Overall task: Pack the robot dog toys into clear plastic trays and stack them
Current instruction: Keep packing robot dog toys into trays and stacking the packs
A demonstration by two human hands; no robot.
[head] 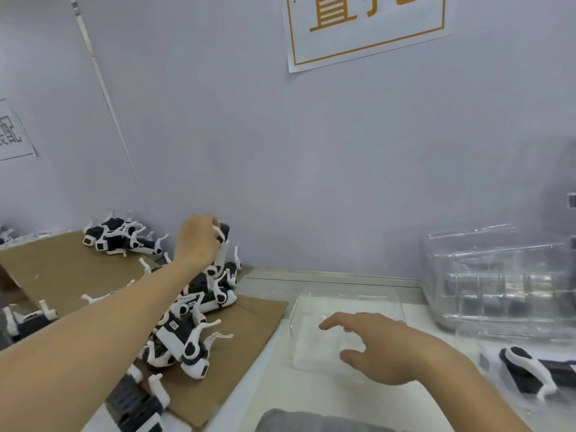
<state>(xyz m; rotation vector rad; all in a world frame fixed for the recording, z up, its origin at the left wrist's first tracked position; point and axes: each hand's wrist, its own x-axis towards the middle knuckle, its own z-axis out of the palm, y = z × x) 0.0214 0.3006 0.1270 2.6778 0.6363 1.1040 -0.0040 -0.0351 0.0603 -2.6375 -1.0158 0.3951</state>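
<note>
Robot dog toy getting lifted off the pile on cardboard at left, left hand grip pinching it; right hand hovering fingers spread wide over clear tray on counter

Robot dog toys: black and white. Trays: clear. Cardboard brown, surface white, wall pale lilac-grey. Wall sign: white, orange border and characters.
</note>
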